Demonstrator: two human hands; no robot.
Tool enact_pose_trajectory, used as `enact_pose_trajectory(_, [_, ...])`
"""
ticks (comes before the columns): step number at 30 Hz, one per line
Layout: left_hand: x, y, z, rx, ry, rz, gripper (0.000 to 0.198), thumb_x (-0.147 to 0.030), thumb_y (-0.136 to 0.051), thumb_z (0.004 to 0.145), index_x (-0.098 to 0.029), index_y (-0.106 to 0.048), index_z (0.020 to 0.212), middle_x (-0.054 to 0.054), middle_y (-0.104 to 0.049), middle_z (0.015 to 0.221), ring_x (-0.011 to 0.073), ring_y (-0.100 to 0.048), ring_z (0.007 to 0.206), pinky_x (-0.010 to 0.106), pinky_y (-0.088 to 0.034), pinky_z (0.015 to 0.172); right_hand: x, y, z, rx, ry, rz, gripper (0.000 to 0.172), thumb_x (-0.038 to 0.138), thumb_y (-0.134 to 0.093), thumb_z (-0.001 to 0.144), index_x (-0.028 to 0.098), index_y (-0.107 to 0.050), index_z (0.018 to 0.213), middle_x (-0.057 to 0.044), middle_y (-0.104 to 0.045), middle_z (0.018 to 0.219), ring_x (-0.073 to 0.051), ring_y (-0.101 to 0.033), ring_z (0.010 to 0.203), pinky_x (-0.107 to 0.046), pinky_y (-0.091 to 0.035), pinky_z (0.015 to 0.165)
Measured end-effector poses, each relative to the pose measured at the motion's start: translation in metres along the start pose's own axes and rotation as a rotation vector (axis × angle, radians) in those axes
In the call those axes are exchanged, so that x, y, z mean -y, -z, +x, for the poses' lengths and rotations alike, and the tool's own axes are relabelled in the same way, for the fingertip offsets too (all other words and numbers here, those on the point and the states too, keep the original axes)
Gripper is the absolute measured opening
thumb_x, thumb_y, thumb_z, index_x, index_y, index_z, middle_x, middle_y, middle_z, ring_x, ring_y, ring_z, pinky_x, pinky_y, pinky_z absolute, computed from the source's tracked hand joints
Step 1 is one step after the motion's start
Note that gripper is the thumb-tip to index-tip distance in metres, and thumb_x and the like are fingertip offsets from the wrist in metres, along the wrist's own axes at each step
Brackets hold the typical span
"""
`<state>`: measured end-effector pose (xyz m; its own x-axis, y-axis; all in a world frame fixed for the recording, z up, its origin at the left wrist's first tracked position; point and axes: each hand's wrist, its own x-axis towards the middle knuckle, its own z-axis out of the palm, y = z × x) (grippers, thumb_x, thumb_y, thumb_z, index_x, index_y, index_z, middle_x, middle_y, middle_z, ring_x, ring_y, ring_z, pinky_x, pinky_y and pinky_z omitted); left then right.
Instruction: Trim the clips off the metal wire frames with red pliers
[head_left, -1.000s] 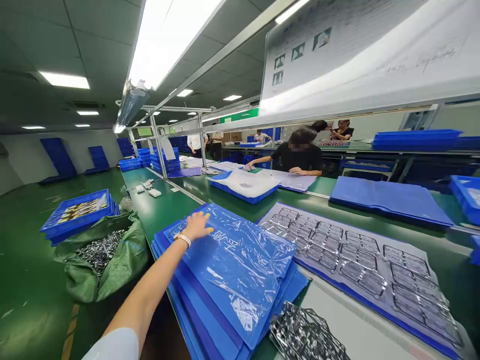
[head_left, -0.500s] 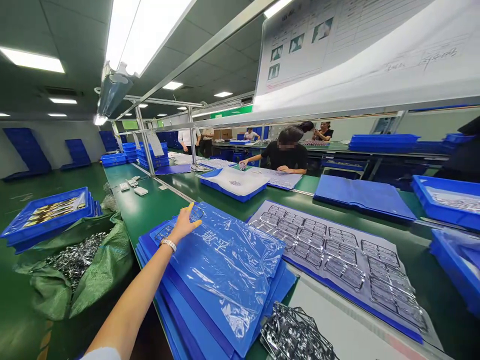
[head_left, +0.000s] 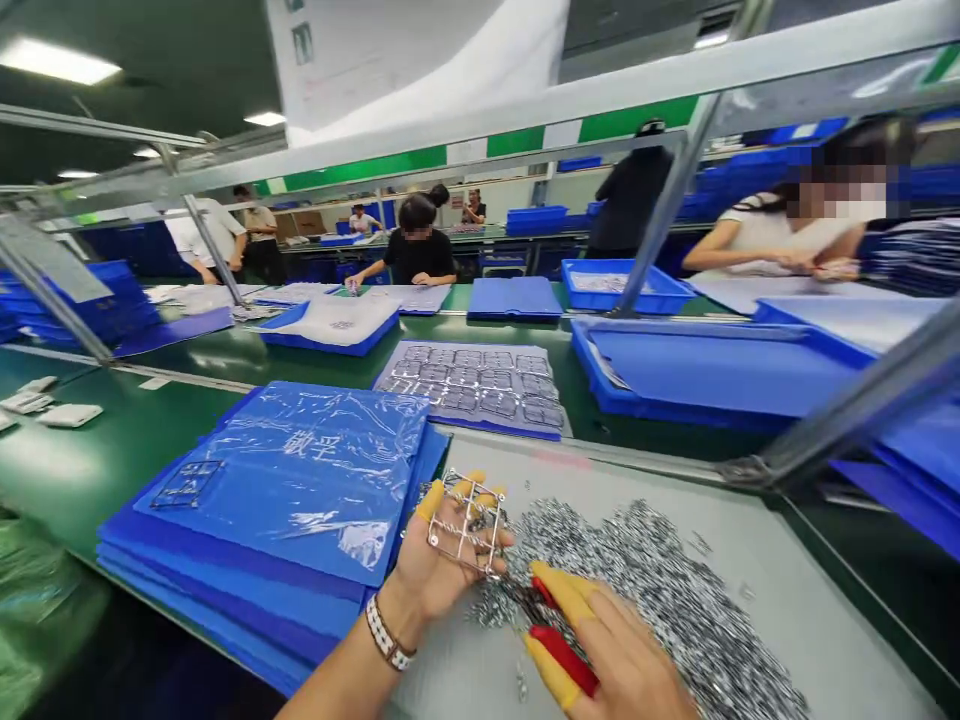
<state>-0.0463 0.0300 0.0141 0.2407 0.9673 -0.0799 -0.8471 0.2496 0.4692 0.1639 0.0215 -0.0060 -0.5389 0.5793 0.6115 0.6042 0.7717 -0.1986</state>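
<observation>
So, left hand (head_left: 442, 565): I see it pinching a small silver wire frame (head_left: 469, 525) in a narrow grip, between yellow rubber finger cots (head_left: 429, 500).
Right hand (head_left: 611, 650): I see it closed around slim red-handled cutters (head_left: 566, 660), their tips near the frame's lower edge.
Frame: held up just above a heap of silver metal pieces (head_left: 645, 590) on a grey mat (head_left: 825, 610).
Beside: a stack of blue boards (head_left: 300, 470) under clear plastic.

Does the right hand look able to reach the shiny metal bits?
Probably yes: the right hand is right beside the pile of shiny metal bits, and nothing stands between them, though its fingers hold red pliers.
</observation>
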Motion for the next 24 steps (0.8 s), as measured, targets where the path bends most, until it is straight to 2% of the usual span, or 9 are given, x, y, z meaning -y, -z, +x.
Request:
enact_pose_trajectory(4, [0.033, -0.002, 0.014, -0.058, 0.107, -0.03, 0.045, -0.047, -0.046, 0.089, -0.017, -0.058, 0.12, 0.01, -0.064, 0.112, 0.0198, -0.065, 0.08, 0.031, -0.048, 0.071, 0.011, 0.016, 0.017, 0.126, -0.096, -0.116, 0.034, 0.024, -0.053, 0.084, 0.021, -0.057, 0.117, -0.007, -0.067, 0.093, -0.023, -0.062, 0.086, -0.039, -0.048, 0.077])
enact_pose_trajectory(8, [0.047, 0.005, 0.021, -0.098, 0.14, 0.0, 0.045, -0.046, -0.047, 0.089, -0.015, -0.061, 0.117, 0.01, -0.067, 0.108, 0.0183, -0.065, 0.082, 0.029, -0.049, 0.073, 0.013, 0.015, 0.017, 0.212, -0.176, -0.147, 0.033, 0.024, -0.06, 0.079, 0.02, -0.059, 0.111, -0.007, -0.066, 0.09, -0.024, -0.059, 0.083, -0.039, -0.045, 0.075])
enact_pose_trajectory(12, [0.053, 0.012, 0.023, -0.109, 0.153, 0.046, 0.046, -0.048, -0.046, 0.089, -0.015, -0.062, 0.117, 0.011, -0.068, 0.104, 0.021, -0.064, 0.086, 0.031, -0.049, 0.075, 0.01, 0.009, 0.017, 0.255, -0.212, -0.183, 0.032, 0.021, -0.064, 0.074, 0.02, -0.061, 0.106, -0.005, -0.065, 0.087, -0.024, -0.057, 0.081, -0.037, -0.042, 0.072])
enact_pose_trajectory(17, [0.054, 0.015, 0.02, -0.143, 0.162, 0.053, 0.045, -0.045, -0.05, 0.088, -0.013, -0.062, 0.117, 0.009, -0.069, 0.094, 0.0181, -0.064, 0.082, 0.025, -0.047, 0.07, 0.011, 0.001, 0.026, 0.261, -0.187, -0.205, 0.037, 0.025, -0.067, 0.075, 0.019, -0.061, 0.111, -0.005, -0.066, 0.087, -0.024, -0.057, 0.081, -0.036, -0.04, 0.07])
enact_pose_trajectory(24, [0.053, 0.014, 0.019, -0.122, 0.148, 0.044, 0.04, -0.044, -0.049, 0.089, -0.015, -0.066, 0.11, 0.011, -0.068, 0.106, 0.0222, -0.064, 0.093, 0.03, -0.048, 0.079, 0.016, 0.002, 0.027, 0.234, -0.171, -0.219, 0.033, 0.025, -0.064, 0.077, 0.019, -0.06, 0.109, -0.005, -0.066, 0.085, -0.022, -0.057, 0.08, -0.035, -0.039, 0.07])
